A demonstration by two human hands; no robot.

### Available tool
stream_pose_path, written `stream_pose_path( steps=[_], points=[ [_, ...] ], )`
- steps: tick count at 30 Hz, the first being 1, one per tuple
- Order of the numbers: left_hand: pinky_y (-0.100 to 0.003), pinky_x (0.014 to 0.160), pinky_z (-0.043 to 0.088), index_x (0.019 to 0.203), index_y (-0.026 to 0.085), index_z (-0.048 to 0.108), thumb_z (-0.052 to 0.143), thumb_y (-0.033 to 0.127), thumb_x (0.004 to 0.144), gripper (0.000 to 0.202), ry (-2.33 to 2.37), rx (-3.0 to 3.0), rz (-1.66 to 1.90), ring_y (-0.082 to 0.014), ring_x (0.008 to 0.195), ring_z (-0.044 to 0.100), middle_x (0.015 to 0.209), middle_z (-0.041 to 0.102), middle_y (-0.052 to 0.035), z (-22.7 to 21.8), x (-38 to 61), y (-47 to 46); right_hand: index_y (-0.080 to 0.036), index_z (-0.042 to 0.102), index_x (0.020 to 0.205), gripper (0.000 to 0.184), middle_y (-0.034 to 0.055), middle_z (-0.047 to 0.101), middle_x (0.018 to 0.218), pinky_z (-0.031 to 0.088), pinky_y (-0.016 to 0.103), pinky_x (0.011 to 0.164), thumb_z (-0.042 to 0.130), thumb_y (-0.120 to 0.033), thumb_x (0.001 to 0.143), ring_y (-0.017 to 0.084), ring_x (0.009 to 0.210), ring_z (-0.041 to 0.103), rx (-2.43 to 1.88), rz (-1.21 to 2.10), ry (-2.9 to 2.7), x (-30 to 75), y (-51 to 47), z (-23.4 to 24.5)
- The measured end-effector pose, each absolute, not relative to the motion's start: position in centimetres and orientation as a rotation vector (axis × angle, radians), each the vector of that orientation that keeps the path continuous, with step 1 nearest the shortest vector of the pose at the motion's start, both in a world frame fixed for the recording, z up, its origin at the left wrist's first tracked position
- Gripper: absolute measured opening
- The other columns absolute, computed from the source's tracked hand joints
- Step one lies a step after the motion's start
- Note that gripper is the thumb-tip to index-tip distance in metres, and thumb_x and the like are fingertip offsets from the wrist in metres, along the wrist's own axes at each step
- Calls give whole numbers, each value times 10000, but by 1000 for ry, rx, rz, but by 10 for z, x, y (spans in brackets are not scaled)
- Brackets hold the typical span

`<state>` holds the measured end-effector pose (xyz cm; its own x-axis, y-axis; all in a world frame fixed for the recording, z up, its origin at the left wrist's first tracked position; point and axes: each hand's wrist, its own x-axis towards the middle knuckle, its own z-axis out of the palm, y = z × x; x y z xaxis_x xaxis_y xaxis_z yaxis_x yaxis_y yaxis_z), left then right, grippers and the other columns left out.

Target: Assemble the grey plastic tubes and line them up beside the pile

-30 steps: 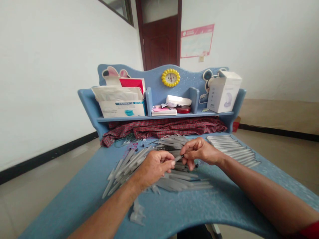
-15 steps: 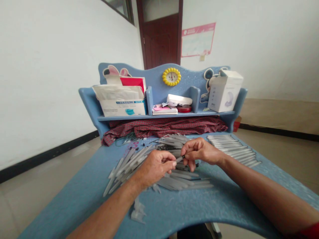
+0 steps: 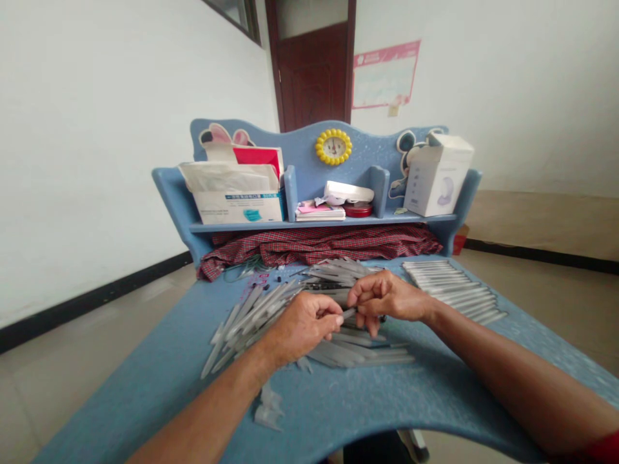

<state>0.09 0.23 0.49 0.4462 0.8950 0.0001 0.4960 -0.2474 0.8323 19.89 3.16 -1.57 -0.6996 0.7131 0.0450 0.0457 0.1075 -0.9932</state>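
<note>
My left hand [image 3: 300,325] and my right hand [image 3: 384,298] meet over the middle of a blue desk [image 3: 159,380]. Both are closed in a pinch on the same thin grey plastic piece [image 3: 347,313], the fingertips almost touching. Under and around the hands lies a loose pile of grey plastic sticks [image 3: 251,312]. More of them [image 3: 358,351] lie flat just in front of my hands. A neat row of the same sticks [image 3: 454,290] lies to the right.
A shelf at the desk's back carries a mask box [image 3: 236,206], a white carton [image 3: 438,174], a red tin [image 3: 358,210] and a small yellow clock [image 3: 333,146]. A red checked cloth [image 3: 319,248] lies under it. Small clear pieces [image 3: 268,406] lie near the front edge.
Both hands have stayed together on the grey piece, shifting slightly left and closer; the fingers have worked a little. The piles have not moved.
</note>
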Motion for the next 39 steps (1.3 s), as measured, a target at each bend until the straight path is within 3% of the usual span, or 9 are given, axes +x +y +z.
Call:
stream_pose_path(
  steps=[6,18,26,32,39],
  points=[
    [-191,483,386,668,150,648,524,238,706,156,1172,1919,653,-90,479,499,524,577,24,10,0,0,-137,519,936,251,26,670,692,442,181,440,607,-284,753,114,470,625,-706,1625,-1893,200,32,-14],
    [-209,506,425,661,148,622,518,256,704,156,1180,1960,685,-109,512,530,571,582,14,2,-1,6,-131,553,776,322,5,638,594,410,167,379,658,-424,695,97,408,581,-880,1447,-1939,197,31,-15],
    [-206,507,391,683,156,625,512,254,721,154,1176,2069,681,-117,532,533,569,571,22,1,-3,7,-137,516,652,413,2,601,534,386,164,349,565,-538,739,85,363,539,-912,1379,-2060,198,30,-16],
    [-209,504,390,715,151,629,509,252,729,157,1166,2065,701,-120,534,530,581,567,17,-2,-4,7,-146,539,843,357,-10,620,592,410,168,379,640,-462,712,90,399,559,-896,1388,-1996,203,34,-13],
    [-206,501,382,690,157,623,513,249,723,147,1178,2049,700,-115,526,527,572,565,23,0,-3,6,-131,509,625,398,11,595,532,375,155,349,542,-497,780,81,370,539,-910,1287,-2080,202,32,-13]
  ],
)
